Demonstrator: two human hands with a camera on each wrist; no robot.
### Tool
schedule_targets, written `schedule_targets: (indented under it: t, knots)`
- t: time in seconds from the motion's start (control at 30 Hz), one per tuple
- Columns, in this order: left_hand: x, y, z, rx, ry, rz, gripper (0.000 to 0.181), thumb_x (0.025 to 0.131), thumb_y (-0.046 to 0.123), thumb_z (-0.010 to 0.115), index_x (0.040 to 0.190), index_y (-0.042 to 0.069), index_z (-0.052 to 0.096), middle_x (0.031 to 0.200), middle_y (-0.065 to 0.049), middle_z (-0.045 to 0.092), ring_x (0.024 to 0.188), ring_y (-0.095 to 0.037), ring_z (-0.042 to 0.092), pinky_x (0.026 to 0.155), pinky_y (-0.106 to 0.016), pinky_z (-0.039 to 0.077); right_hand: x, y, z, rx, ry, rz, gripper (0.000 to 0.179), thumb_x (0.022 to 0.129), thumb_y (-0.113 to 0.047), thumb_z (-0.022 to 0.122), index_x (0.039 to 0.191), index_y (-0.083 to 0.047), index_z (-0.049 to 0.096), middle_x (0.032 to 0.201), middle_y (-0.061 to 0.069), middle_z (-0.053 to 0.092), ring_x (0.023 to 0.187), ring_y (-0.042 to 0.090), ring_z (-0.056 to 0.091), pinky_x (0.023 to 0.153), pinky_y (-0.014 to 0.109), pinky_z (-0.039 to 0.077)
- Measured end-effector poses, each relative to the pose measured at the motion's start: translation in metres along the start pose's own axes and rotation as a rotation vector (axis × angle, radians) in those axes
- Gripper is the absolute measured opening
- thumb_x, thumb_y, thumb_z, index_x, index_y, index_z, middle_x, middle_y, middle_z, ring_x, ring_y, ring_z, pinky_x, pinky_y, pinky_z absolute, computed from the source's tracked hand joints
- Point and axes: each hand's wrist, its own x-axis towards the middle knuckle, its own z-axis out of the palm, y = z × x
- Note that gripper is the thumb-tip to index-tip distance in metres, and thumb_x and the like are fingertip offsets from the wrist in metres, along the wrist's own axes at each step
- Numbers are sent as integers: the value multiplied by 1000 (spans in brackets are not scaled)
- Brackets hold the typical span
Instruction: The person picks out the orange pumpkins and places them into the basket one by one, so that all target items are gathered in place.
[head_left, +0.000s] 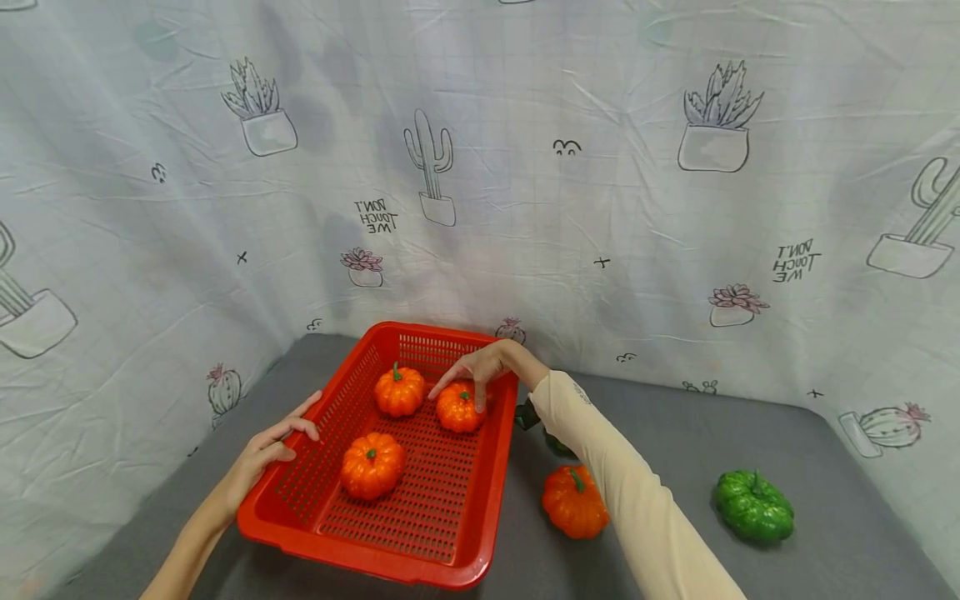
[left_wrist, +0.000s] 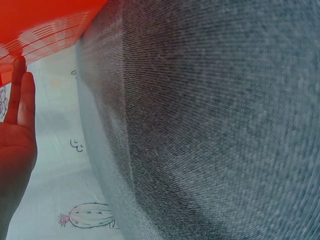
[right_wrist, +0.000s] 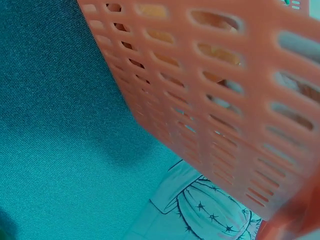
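Note:
A red plastic basket [head_left: 420,533] with slotted walls stands on the grey surface, holding three small orange pumpkins. My right hand [head_left: 483,367] reaches over the right rim from above and holds the pumpkin [head_left: 457,412] at the back right, thumb on its near right side and index finger stretched along its left. Another pumpkin [head_left: 399,392] sits at the back left, and a third [head_left: 372,467] lies nearer the front left. On the left side, my left hand [head_left: 258,458] grips the basket's rim; in the left wrist view two straight fingers [left_wrist: 28,100] lie along its outside.
Right of the basket, an orange pumpkin [head_left: 573,504] lies partly behind the right sleeve [head_left: 630,492]. A dark green thing [head_left: 557,446] is mostly hidden there. Farther right sits a green pumpkin [head_left: 753,507]. A printed white curtain [head_left: 525,200] hangs behind the surface.

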Motion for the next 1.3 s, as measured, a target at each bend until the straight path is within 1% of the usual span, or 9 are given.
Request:
schedule_targets:
  t: [0.07,0.17,0.37,0.57,0.67,0.8,1.07,1.17,1.3]
  knots:
    - [0,0,0,-7,-3,3,25,92,-7,32,111,-11,48,160,-2,11,131,-3,31,90,-28,45,0,1,0,18,-2,-5,77,78,19,64,146,-1,35,157,6,23,138,9,19,92,25,41]
    - [0,0,0,-5,-3,4,25,92,-7,32,111,-10,48,160,-4,10,131,-2,31,90,-28,45,-1,2,-1,38,-1,-17,76,78,20,63,146,0,35,156,7,25,139,9,19,100,25,37]
    - [1,-1,0,-9,-4,0,25,92,-6,32,111,-11,47,160,-2,11,130,-2,32,89,-29,46,-4,2,-2,40,0,-50,76,78,20,63,146,2,33,155,9,27,141,12,20,106,25,30]
    - [4,-3,-2,7,-6,16,25,92,-7,31,110,-10,49,159,2,15,129,-2,33,87,-27,45,-17,-4,-8,73,75,-13,74,82,17,61,147,-2,33,156,7,26,143,23,20,96,34,44]
    - [6,-4,-5,-3,-14,19,25,92,-7,31,110,-10,48,159,3,16,129,-2,33,87,-27,46,-26,-9,-12,86,133,-27,71,84,15,59,148,-1,31,156,10,25,142,29,22,94,37,46]
    - [7,-5,-8,-25,-32,17,25,92,-7,31,111,-10,48,159,4,14,129,-3,34,87,-28,46,-42,-17,-17,119,192,-76,68,86,14,57,147,3,28,156,17,23,142,33,21,98,37,42]
    - [13,-5,-9,-27,-46,34,26,93,-8,29,111,-10,48,159,4,14,129,-5,32,87,-26,46,-94,-29,-17,185,331,-179,63,90,8,56,147,3,28,155,19,22,142,36,18,102,41,38]
    - [12,-6,-9,-18,-49,45,27,93,-8,28,111,-9,49,159,5,14,129,-5,32,86,-25,46,-113,-32,-12,198,372,-205,61,92,7,55,147,1,30,155,16,25,142,36,19,103,42,37]
    - [9,-7,-9,-25,-51,46,27,94,-8,28,111,-8,50,158,7,16,128,-3,32,86,-24,46,-138,-35,4,194,457,-265,59,91,4,58,146,-2,35,151,12,35,138,32,31,102,42,38]
